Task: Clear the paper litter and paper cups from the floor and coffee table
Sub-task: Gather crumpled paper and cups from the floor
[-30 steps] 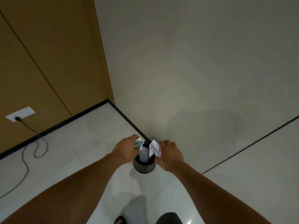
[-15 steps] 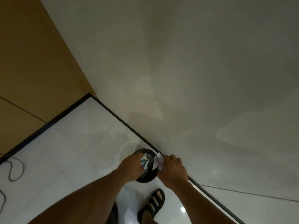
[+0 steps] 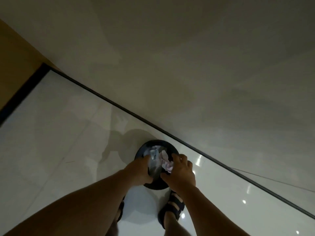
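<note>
Hovering over black waste bin (image 3: 154, 186) by wall (image 3: 187, 65).
Gripping grey crumpled paper (image 3: 154, 165) in left hand (image 3: 139, 170); pinkish wad (image 3: 167, 165) against right hand (image 3: 181, 173), hold unclear.

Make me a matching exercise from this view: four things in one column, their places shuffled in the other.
1 round black waste bin
2 crumpled pale paper
3 dark strapped sandal
4 tan wooden wall panel

A upper left of the view
B worn, near the bottom edge
C in the bin's mouth
D on the glossy floor beside the black baseboard

Pairs: 1-D, 2-C, 3-B, 4-A
</note>
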Action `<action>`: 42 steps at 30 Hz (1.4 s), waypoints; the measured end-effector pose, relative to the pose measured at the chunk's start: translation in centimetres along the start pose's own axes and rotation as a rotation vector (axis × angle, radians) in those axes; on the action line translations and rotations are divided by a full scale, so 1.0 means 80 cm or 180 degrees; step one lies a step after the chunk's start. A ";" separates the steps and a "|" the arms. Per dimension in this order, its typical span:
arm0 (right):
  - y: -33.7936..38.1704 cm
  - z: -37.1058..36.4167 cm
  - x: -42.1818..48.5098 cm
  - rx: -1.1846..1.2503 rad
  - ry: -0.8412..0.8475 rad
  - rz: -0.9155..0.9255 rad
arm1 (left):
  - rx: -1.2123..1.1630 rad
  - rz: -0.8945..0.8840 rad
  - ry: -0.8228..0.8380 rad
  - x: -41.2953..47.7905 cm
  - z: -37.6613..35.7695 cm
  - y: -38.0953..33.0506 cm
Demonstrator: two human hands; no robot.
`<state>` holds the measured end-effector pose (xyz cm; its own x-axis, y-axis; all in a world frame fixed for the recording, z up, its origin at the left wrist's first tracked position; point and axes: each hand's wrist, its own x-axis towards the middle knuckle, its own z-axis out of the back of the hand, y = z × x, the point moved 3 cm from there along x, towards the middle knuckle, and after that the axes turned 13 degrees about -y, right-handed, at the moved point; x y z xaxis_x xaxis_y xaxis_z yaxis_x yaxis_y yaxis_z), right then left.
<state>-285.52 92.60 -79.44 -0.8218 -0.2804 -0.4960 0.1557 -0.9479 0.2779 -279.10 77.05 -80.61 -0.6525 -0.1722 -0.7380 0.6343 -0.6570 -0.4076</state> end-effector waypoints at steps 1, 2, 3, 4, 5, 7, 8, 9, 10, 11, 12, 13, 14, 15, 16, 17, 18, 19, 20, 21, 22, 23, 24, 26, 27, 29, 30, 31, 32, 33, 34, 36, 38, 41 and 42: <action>0.001 0.000 -0.005 0.0049 -0.0047 -0.0074 | 0.0118 -0.0018 0.0035 -0.005 0.002 0.010; 0.003 0.004 -0.012 0.0109 -0.0106 -0.0145 | 0.0214 -0.0005 0.0042 -0.012 0.007 0.018; 0.007 0.011 -0.021 0.0174 -0.0162 -0.0214 | 0.0294 0.0012 0.0025 -0.020 0.015 0.023; 0.013 0.021 -0.029 0.0235 -0.0198 -0.0281 | 0.0368 0.0015 0.0005 -0.029 0.027 0.025; 0.018 0.034 -0.040 0.0296 -0.0228 -0.0351 | 0.0441 -0.0015 -0.0013 -0.039 0.041 0.023; 0.027 0.065 -0.064 0.0433 -0.0308 -0.0521 | 0.0563 -0.0144 -0.0038 -0.063 0.072 0.009; 0.031 0.083 -0.078 0.0497 -0.0361 -0.0619 | 0.0588 -0.0222 -0.0079 -0.077 0.091 -0.004; 0.034 0.102 -0.093 0.0550 -0.0425 -0.0720 | 0.0605 -0.0311 -0.0131 -0.091 0.110 -0.019; 0.036 0.122 -0.109 0.0588 -0.0502 -0.0828 | 0.0642 -0.0417 -0.0165 -0.106 0.129 -0.036; 0.038 0.142 -0.126 0.0622 -0.0582 -0.0939 | 0.0692 -0.0528 -0.0186 -0.121 0.147 -0.054; 0.039 0.162 -0.143 0.0664 -0.0645 -0.1051 | 0.0750 -0.0640 -0.0200 -0.136 0.163 -0.073; 0.040 0.180 -0.162 0.0710 -0.0700 -0.1149 | 0.0815 -0.0757 -0.0221 -0.151 0.178 -0.093; 0.041 0.198 -0.179 0.0748 -0.0772 -0.1212 | 0.0890 -0.0880 -0.0258 -0.166 0.192 -0.115; 0.040 0.215 -0.197 0.0757 -0.0846 -0.1248 | 0.0974 -0.1003 -0.0293 -0.181 0.204 -0.137; 0.037 0.232 -0.216 0.0738 -0.0924 -0.1280 | 0.1061 -0.1126 -0.0310 -0.197 0.212 -0.160; 0.033 0.249 -0.234 0.0701 -0.1002 -0.1316 | 0.1150 -0.1258 -0.0322 -0.213 0.218 -0.183; 0.028 0.264 -0.254 0.0663 -0.1068 -0.1356 | 0.1242 -0.1386 -0.0323 -0.230 0.220 -0.205; 0.021 0.279 -0.274 0.0656 -0.1139 -0.1409 | 0.1327 -0.1514 -0.0311 -0.247 0.218 -0.225; 0.013 0.292 -0.295 0.0679 -0.1237 -0.1470 | 0.1403 -0.1653 -0.0300 -0.264 0.214 -0.246; 0.002 0.306 -0.315 0.0707 -0.1343 -0.1531 | 0.1479 -0.1792 -0.0286 -0.281 0.207 -0.267; -0.009 0.318 -0.337 0.0733 -0.1438 -0.1598 | 0.1552 -0.1921 -0.0256 -0.298 0.197 -0.286; -0.021 0.328 -0.360 0.0744 -0.1516 -0.1670 | 0.1625 -0.2039 -0.0213 -0.317 0.184 -0.304; -0.034 0.335 -0.384 0.0736 -0.1569 -0.1749 | 0.1700 -0.2166 -0.0175 -0.336 0.169 -0.322; -0.064 0.342 -0.437 0.0728 -0.1657 -0.1950 | 0.1903 -0.2449 -0.0137 -0.378 0.133 -0.359; -0.079 0.343 -0.465 0.0741 -0.1701 -0.2053 | 0.2002 -0.2594 -0.0132 -0.400 0.113 -0.376; -0.114 0.342 -0.525 0.0767 -0.1809 -0.2251 | 0.2156 -0.2893 -0.0123 -0.449 0.065 -0.410; -0.131 0.339 -0.557 0.0772 -0.1873 -0.2346 | 0.2231 -0.3046 -0.0110 -0.476 0.039 -0.425; -0.148 0.335 -0.590 0.0777 -0.1935 -0.2449 | 0.2315 -0.3204 -0.0089 -0.503 0.012 -0.439; -0.166 0.329 -0.624 0.0788 -0.1989 -0.2567 | 0.2407 -0.3366 -0.0069 -0.530 -0.016 -0.452; -0.183 0.322 -0.657 0.0807 -0.2037 -0.2700 | 0.2500 -0.3516 -0.0051 -0.556 -0.044 -0.464; -0.200 0.314 -0.691 0.0824 -0.2084 -0.2832 | 0.2575 -0.3650 -0.0025 -0.582 -0.071 -0.476; -0.233 0.297 -0.757 0.0860 -0.2191 -0.3074 | 0.2708 -0.3886 0.0047 -0.633 -0.128 -0.497; -0.261 0.283 -0.821 0.0923 -0.2314 -0.3297 | 0.2793 -0.4144 0.0094 -0.681 -0.180 -0.515; -0.298 0.262 -0.911 0.1025 -0.2463 -0.3669 | 0.2887 -0.4476 0.0250 -0.749 -0.257 -0.532; -0.309 0.254 -0.938 0.1054 -0.2502 -0.3797 | 0.2923 -0.4574 0.0316 -0.770 -0.281 -0.535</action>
<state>-238.85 140.12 -32.36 -0.4678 0.8834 -0.0262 -0.8567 -0.4460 0.2591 -256.73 132.30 -29.76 -0.3940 0.9108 -0.1237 -0.8491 -0.4122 -0.3304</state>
